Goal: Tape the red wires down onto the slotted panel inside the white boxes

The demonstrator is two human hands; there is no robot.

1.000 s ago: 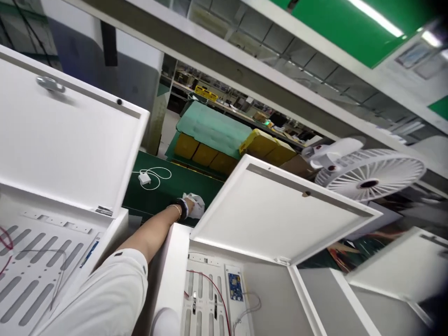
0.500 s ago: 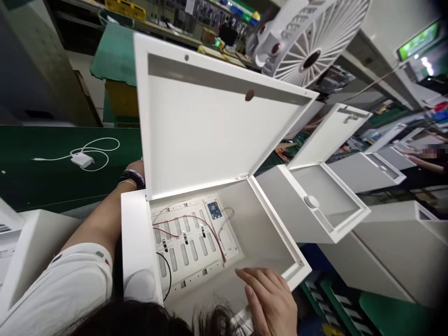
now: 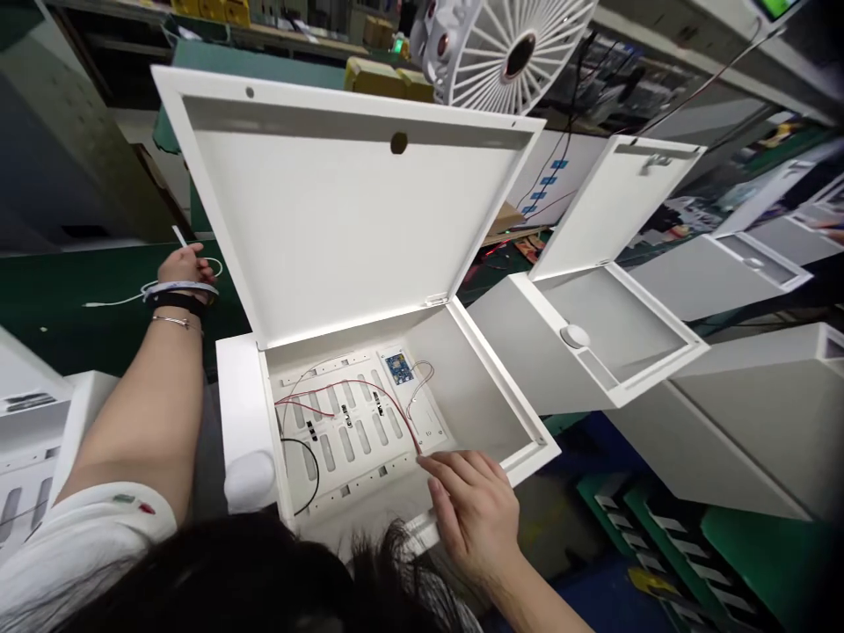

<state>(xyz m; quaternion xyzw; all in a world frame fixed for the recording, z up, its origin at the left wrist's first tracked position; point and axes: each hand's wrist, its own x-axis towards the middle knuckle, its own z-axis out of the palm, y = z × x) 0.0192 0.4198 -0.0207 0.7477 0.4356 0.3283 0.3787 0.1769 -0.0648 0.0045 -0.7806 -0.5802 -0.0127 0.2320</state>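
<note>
Green desk: a dark green desk (image 3: 59,299) lies at the far left, with a thin white cable (image 3: 112,301) on it.

Left hand: the left hand (image 3: 185,268) is over the desk, beside the box. Its grip looks closed on a thin white stick (image 3: 178,236) that pokes out of the fingers.

White box: a big open white metal box (image 3: 243,387) has its flat white lid (image 3: 349,211) standing up at the back.

Inside the box: a white slotted metal panel (image 3: 343,440) lies on the bottom, with a small blue circuit board (image 3: 399,367), a thin red wire (image 3: 356,391) and a thin black wire (image 3: 309,466) on it.

Right hand: the right hand (image 3: 475,519) is at the box's near edge, and its grip is loose, not clenched. Its fingers (image 3: 439,466) are just beside the panel and the end of the red wire. I cannot tell if it pinches the pale flat strip (image 3: 418,532) by the thumb.

Care: a light touch suits this spot, because the thin wires lie loose near the fingers.

Right side: a second open white metal box (image 3: 580,352) stands beside the first.
</note>
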